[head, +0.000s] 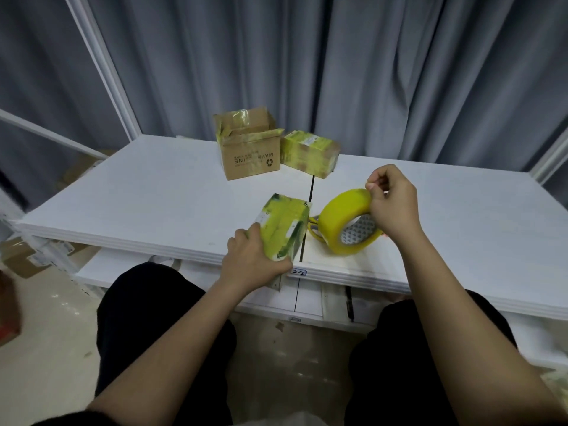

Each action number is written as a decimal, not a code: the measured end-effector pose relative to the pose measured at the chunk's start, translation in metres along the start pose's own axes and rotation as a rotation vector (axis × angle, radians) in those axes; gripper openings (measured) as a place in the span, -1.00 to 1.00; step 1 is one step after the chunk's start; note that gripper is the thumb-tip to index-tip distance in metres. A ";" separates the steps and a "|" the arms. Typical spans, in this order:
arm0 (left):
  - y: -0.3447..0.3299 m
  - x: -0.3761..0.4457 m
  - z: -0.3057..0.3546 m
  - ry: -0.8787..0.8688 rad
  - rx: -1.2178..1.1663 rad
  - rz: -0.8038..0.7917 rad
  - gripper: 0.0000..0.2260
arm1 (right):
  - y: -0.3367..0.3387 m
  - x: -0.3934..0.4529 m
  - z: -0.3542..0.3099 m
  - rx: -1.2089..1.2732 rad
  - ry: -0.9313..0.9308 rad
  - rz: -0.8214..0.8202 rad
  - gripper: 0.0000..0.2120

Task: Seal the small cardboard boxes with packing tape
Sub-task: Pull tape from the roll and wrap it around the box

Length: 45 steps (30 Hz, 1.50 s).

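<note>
A small box (284,224) wrapped in yellow tape lies at the table's near edge. My left hand (253,259) grips its near end. To its right a big roll of yellow packing tape (344,224) stands on edge on the table. My right hand (392,204) is on the roll's top right, its fingertips pinching at the tape on the rim. Yellow scissor handles (315,230) peek out from behind the roll.
Farther back stand an open brown cardboard box (250,149) with raised flaps and a taped yellow box (310,153) beside it. The white table (153,192) has a dark seam down its middle. Grey curtains hang behind. More cartons lie on the floor at left.
</note>
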<state>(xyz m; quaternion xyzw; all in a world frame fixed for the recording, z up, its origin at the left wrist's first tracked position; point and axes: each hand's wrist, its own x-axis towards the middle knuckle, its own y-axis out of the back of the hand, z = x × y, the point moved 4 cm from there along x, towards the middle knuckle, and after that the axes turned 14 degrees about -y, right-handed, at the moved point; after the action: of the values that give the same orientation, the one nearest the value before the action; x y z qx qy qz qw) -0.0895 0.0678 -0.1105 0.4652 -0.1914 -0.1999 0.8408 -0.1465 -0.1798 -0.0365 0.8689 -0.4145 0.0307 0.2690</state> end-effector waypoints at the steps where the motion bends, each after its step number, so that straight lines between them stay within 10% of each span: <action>1: -0.006 0.012 0.002 0.002 -0.003 0.008 -0.24 | 0.005 0.003 0.001 0.002 0.001 0.014 -0.83; 13: -0.043 0.107 0.020 0.048 -0.109 -0.142 0.02 | 0.015 0.032 -0.005 -0.095 0.085 0.021 -0.83; 19: -0.006 0.103 0.021 -0.158 -0.282 -0.021 -0.28 | 0.004 0.030 -0.055 -0.049 0.186 -0.032 -0.88; 23: 0.011 0.098 0.036 -0.170 -0.865 -0.149 -0.26 | -0.005 0.031 -0.094 0.079 0.188 -0.023 -0.86; 29: 0.042 0.082 0.022 -0.339 -1.209 -0.001 -0.63 | -0.036 0.037 -0.101 0.235 -0.067 -0.038 -0.80; 32: 0.082 0.086 0.007 -0.394 -0.964 0.159 -0.66 | -0.035 0.037 -0.096 0.436 -0.209 0.024 -0.78; 37: 0.119 0.116 -0.019 -0.293 0.188 0.091 -0.43 | -0.041 0.032 -0.095 0.439 -0.241 -0.004 -0.78; 45: 0.088 0.143 -0.043 -0.428 0.421 -0.120 -0.51 | -0.079 -0.005 -0.007 0.635 -0.708 -0.176 -0.91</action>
<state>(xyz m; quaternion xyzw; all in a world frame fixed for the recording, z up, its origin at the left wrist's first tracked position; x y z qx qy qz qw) 0.0673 0.0669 -0.0370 0.5869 -0.3737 -0.2985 0.6532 -0.0902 -0.1324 -0.0675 0.8968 -0.3757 -0.1647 -0.1657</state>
